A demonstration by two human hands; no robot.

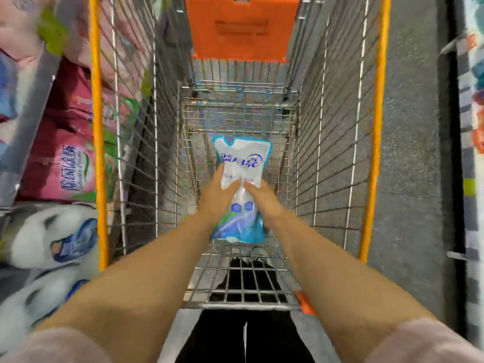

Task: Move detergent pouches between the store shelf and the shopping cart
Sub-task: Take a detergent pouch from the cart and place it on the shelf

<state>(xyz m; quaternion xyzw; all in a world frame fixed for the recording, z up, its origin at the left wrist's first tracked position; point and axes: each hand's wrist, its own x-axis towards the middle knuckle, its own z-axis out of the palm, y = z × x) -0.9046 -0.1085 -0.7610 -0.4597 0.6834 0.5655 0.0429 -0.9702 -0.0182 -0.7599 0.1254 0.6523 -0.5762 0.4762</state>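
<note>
Your left hand [217, 195] grips the left edge of the detergent pouch [242, 163], fingers reaching up along its side. Your right hand [262, 199] grips the right edge, its fingers curled over the front of the pack. You hold the white and blue pouch between both hands inside the shopping cart [377, 153]. It sits roughly midway between the side walls and lies lengthwise, its notched top pointing to the far end. Whether its lower end touches the wire floor [199, 271] you cannot tell from this view.

Nearest you, pale pink sleeves [60, 347] end above your bare forearms, which reach in over the near end of the cart. Orange rails cap the cart's left and right walls.

By the near left corner, outside the cart, blurred white and blue pouches [52, 239] lie on the lower level of the store shelf [28, 119]. Farther along the left wall, pink pouches [62, 163] with green leaf print stand on the level above. To the right of the cart runs the grey aisle floor [408, 153]. At the far end of the cart an orange panel [241, 27] stands across the basket.
</note>
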